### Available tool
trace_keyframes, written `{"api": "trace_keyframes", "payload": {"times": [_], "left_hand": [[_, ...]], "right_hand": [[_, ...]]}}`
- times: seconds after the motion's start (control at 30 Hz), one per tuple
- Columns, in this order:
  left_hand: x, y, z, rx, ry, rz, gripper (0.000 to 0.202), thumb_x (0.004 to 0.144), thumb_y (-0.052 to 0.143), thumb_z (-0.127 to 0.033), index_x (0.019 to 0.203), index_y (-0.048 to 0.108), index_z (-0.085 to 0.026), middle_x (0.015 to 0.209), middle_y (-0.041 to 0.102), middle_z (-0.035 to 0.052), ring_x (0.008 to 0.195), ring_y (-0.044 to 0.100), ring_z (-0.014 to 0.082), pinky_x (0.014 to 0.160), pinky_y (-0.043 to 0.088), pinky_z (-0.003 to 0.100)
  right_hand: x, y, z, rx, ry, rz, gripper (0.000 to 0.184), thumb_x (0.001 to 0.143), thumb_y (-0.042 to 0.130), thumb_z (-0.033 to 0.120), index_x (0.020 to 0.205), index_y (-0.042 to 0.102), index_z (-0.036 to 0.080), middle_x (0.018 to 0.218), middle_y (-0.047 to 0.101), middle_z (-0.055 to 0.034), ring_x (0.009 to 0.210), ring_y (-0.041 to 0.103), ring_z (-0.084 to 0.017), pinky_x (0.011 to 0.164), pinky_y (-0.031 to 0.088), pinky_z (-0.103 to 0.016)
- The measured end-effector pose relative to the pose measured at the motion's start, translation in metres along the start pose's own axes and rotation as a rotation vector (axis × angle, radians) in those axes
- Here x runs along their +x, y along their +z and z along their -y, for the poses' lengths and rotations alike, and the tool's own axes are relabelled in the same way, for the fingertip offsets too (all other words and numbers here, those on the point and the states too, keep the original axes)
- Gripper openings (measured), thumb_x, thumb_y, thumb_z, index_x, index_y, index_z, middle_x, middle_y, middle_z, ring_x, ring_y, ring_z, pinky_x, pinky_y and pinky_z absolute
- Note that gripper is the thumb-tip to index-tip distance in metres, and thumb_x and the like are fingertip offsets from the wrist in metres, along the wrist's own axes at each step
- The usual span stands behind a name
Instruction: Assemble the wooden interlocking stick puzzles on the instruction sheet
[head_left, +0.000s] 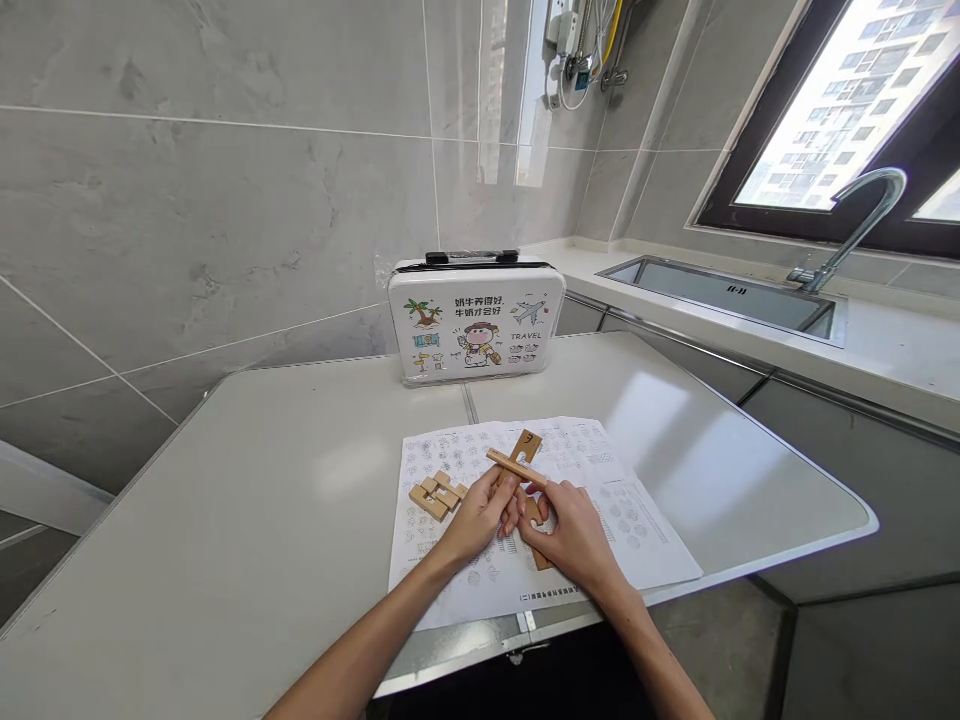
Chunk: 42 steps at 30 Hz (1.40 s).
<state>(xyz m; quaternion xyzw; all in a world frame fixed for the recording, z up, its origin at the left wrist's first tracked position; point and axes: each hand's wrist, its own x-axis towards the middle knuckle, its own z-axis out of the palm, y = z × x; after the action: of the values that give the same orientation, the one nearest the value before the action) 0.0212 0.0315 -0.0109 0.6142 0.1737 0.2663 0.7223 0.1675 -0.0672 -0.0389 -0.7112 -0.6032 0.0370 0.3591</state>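
Over the middle of a printed sheet (637,545), my left hand (480,515) is closed on notched wooden puzzle pieces (527,443), one of them marked with a dark figure. A long wooden stick (517,467) crosses over these pieces, its right end by the fingers of my right hand (574,525). That hand is curled, with thumb and fingers around another notched wooden piece (534,512); part of a piece (541,560) shows below it. Left of my hands, several interlocked wooden blocks (433,497) lie on the sheet. The fingers partly hide how the held pieces join.
The paper lies on a white folding table (300,480) with a seam down its middle. A white cartoon-printed case (476,325) stands at the back against the tiled wall. To the right are a counter with a sink (720,295) and a faucet (862,220).
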Motion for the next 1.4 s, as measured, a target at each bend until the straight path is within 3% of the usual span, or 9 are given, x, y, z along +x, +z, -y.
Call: {"api": "trace_keyframes", "payload": {"times": [0.17, 0.33, 0.63, 0.8, 1.03, 1.4], "left_hand": [[0.002, 0.0, 0.001, 0.0, -0.009, -0.028, 0.04, 0.102, 0.056, -0.056, 0.1, 0.057, -0.016, 0.086, 0.067, 0.0031, 0.05, 0.052, 0.0067, 0.048, 0.038, 0.021], [0.002, 0.0, -0.001, -0.026, -0.016, -0.04, 0.043, 0.1, 0.058, -0.058, 0.105, 0.059, -0.015, 0.091, 0.071, 0.0056, 0.051, 0.057, 0.0077, 0.046, 0.039, 0.021], [0.002, -0.001, -0.005, -0.099, -0.02, -0.104, 0.043, 0.097, 0.063, -0.058, 0.099, 0.062, -0.015, 0.1, 0.072, 0.007, 0.051, 0.056, 0.0049, 0.047, 0.04, 0.02], [0.002, -0.002, -0.005, -0.109, -0.027, -0.12, 0.043, 0.097, 0.064, -0.058, 0.101, 0.063, -0.015, 0.101, 0.072, 0.007, 0.049, 0.055, 0.0043, 0.045, 0.035, 0.02], [0.001, -0.003, -0.008, -0.093, -0.04, -0.114, 0.044, 0.096, 0.065, -0.059, 0.1, 0.066, -0.015, 0.096, 0.074, 0.0078, 0.047, 0.053, 0.0049, 0.046, 0.037, 0.022], [0.002, -0.005, -0.001, -0.061, -0.046, -0.059, 0.044, 0.099, 0.063, -0.056, 0.102, 0.067, -0.012, 0.109, 0.076, 0.0159, 0.053, 0.059, 0.0079, 0.045, 0.037, 0.021]], "right_hand": [[-0.001, -0.001, 0.002, 0.124, -0.053, 0.037, 0.019, 0.083, 0.072, 0.025, 0.099, 0.062, 0.022, 0.085, 0.065, -0.0018, 0.082, 0.062, -0.024, 0.075, 0.044, -0.034], [-0.002, -0.003, 0.004, 0.164, -0.046, 0.09, 0.018, 0.085, 0.074, 0.029, 0.087, 0.057, 0.023, 0.083, 0.063, -0.0013, 0.079, 0.06, -0.023, 0.071, 0.043, -0.033], [-0.004, -0.001, -0.003, 0.251, -0.015, 0.153, 0.027, 0.087, 0.08, 0.031, 0.109, 0.066, 0.025, 0.094, 0.069, -0.0039, 0.087, 0.064, -0.026, 0.076, 0.049, -0.037], [-0.003, -0.004, -0.001, 0.292, -0.031, 0.143, 0.014, 0.094, 0.073, 0.033, 0.106, 0.068, 0.026, 0.094, 0.07, -0.0042, 0.088, 0.065, -0.026, 0.076, 0.05, -0.037], [-0.001, -0.005, -0.002, 0.339, 0.007, 0.02, 0.02, 0.106, 0.055, 0.036, 0.114, 0.068, 0.024, 0.095, 0.065, -0.0062, 0.079, 0.061, -0.022, 0.071, 0.049, -0.035], [0.001, -0.014, 0.008, 0.382, 0.175, -0.337, 0.022, 0.106, 0.052, 0.041, 0.097, 0.062, 0.023, 0.083, 0.059, -0.0021, 0.077, 0.054, -0.021, 0.072, 0.044, -0.035]]}}
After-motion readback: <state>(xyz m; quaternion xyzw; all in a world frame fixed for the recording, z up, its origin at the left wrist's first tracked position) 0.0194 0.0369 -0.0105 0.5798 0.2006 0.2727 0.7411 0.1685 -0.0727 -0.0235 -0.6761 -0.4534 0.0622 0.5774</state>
